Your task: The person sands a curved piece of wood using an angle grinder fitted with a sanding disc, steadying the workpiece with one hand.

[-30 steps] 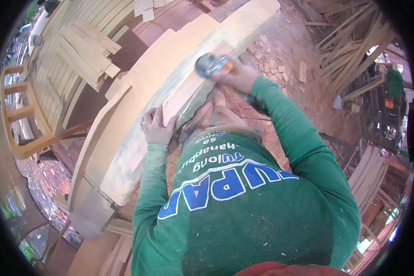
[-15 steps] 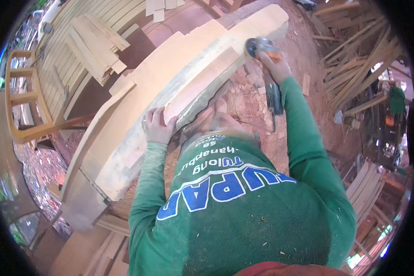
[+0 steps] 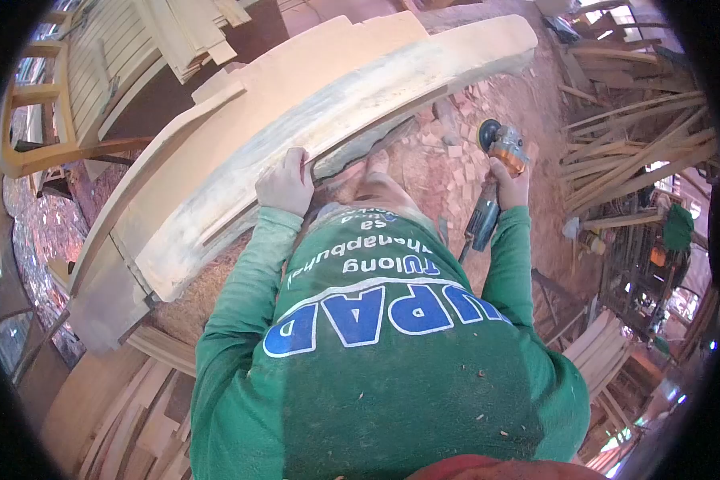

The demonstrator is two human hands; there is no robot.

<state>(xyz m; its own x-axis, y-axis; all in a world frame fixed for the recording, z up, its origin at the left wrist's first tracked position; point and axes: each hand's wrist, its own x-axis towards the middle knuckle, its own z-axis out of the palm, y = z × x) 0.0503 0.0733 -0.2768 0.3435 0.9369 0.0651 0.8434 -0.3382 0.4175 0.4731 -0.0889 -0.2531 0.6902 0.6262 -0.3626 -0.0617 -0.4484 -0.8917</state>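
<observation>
A long, curved wooden panel (image 3: 296,88), pale with greyish patches along its near side, stretches across in front of me. At its near edge, my left hand (image 3: 286,182) is closed, with the fingers curled onto the wood. My right hand (image 3: 514,188) grips an angle grinder (image 3: 482,218) by its body. The grinder's round disc (image 3: 488,134) is apart from the panel, over the floor to its right. Whether the disc is spinning cannot be made out.
Wood chips and small offcuts (image 3: 448,144) litter the floor below the panel. Long wooden strips (image 3: 640,152) are piled at right. Slatted wood with loose boards (image 3: 180,36) and a wooden frame (image 3: 36,94) stand at upper left. More boards (image 3: 136,416) lie at lower left.
My right hand has drawn the grinder off the panel, back toward me and to the right. My left hand's fingers, spread over the edge before, are now curled. The panel's front face appears narrower.
</observation>
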